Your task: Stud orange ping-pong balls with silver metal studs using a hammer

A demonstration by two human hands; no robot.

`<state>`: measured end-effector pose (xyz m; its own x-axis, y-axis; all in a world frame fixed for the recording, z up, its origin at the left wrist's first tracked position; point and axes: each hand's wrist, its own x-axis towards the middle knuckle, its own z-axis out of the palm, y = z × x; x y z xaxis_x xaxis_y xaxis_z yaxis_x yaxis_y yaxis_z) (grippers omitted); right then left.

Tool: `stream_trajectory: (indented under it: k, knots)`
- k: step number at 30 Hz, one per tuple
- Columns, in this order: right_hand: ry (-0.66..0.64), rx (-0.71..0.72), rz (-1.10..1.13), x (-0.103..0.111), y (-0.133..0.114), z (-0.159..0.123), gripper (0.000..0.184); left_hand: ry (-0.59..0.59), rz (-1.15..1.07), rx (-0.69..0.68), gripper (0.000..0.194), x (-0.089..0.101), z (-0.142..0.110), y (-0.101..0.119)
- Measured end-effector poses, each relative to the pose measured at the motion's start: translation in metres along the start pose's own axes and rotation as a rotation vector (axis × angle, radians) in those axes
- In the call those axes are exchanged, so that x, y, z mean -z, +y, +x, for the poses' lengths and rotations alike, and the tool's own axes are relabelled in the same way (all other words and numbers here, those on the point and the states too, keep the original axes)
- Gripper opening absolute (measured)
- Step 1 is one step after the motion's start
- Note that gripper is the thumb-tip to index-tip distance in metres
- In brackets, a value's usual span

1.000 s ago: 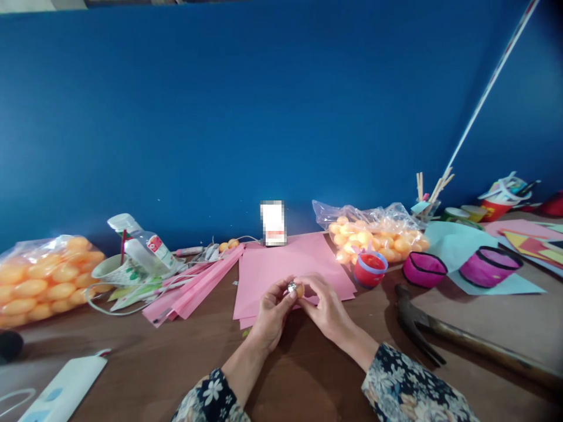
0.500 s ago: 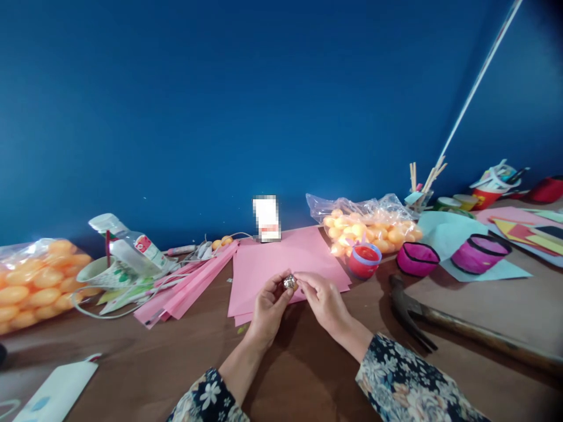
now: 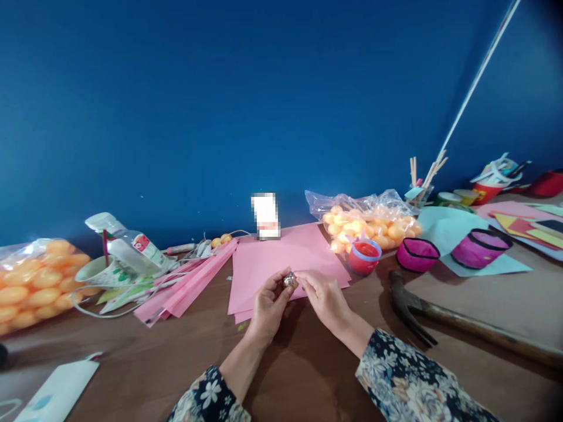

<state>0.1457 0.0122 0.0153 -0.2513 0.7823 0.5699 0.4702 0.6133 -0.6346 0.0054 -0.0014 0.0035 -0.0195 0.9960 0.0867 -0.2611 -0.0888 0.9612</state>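
Observation:
Between the thumb and fingers of my left hand (image 3: pixel 267 302) is a small, shiny silver ball (image 3: pixel 289 279). Its exact kind is too small to tell. My right hand (image 3: pixel 326 300) is closed in a pinch at the ball's right side; whatever its fingertips grip is hidden. Both hands are over the near edge of a stack of pink paper sheets (image 3: pixel 281 252). To the right of my hands stands a red tub with a lilac rim (image 3: pixel 364 258).
A claw hammer (image 3: pixel 466 319) lies at the right, near two magenta fabric rings (image 3: pixel 417 256). Bags of orange balls lie at the left (image 3: pixel 39 281) and back right (image 3: pixel 369 228). Pink strips (image 3: pixel 189 281) and a tilted plastic bottle (image 3: pixel 141 249) are at the left.
My right fingertips have drawn back slightly to the right from the silver ball, and an orange part seen beside it earlier no longer shows. The camera view has shifted a little.

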Motion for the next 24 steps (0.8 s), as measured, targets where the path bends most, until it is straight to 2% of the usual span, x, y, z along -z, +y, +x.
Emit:
stream_trajectory:
  k: [9, 13, 18, 24]
  knots:
    - [0.01, -0.014, -0.068, -0.0024, -0.001, -0.0001, 0.02, 0.01, 0.034, -0.003, 0.039, -0.0002, 0.0003, -0.0007]
    - [0.046, -0.044, 0.019, -0.0025, 0.0016, 0.0015, 0.018, -0.013, 0.032, -0.001, 0.039, -0.0002, 0.0001, -0.001]
    - [0.028, -0.109, 0.15, -0.0044, 0.0022, 0.0008, 0.012, -0.002, 0.065, -0.062, 0.037, 0.0009, 0.0014, -0.003]
    - [0.038, -0.126, 0.163, -0.0057, 0.0017, -0.0002, 0.012, -0.019, 0.108, -0.077, 0.036, 0.0032, 0.0017, -0.0054]
